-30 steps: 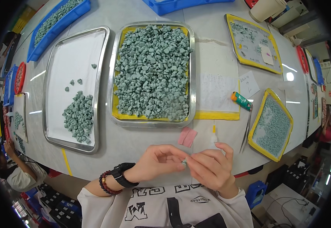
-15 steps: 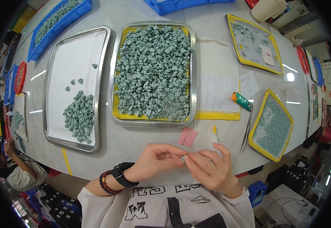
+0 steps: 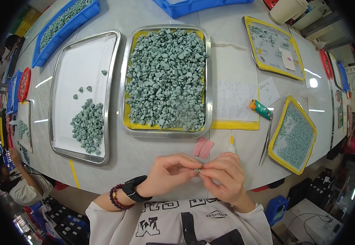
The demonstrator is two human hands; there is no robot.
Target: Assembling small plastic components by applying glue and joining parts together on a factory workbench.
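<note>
At the table's near edge, my left hand (image 3: 168,173) and my right hand (image 3: 225,176) meet fingertip to fingertip. Both pinch a small grey-green piece (image 3: 197,170), mostly hidden by the fingers. Just beyond them lie a pink sandpaper-like square (image 3: 203,147) and a white glue bottle (image 3: 231,148) with a yellow tip, partly behind my right hand. Ahead, a metal tray (image 3: 165,134) with a yellow-edged liner is heaped with similar grey-green pieces (image 3: 167,77). Left of it, another metal tray (image 3: 114,45) lined in white carries a smaller pile (image 3: 88,126) and several loose pieces.
To the right are an orange-green lighter-like tool (image 3: 261,109), tweezers (image 3: 266,141), paper sheets (image 3: 269,92) and two yellow-edged trays (image 3: 312,130) of small pieces. Blue bins (image 3: 36,59) stand along the far side. A co-worker (image 3: 26,185) sits at the far left.
The fingers of my right hand have curled in closer to my left fingertips around the small piece. The whole view has shifted slightly; the trays look unchanged.
</note>
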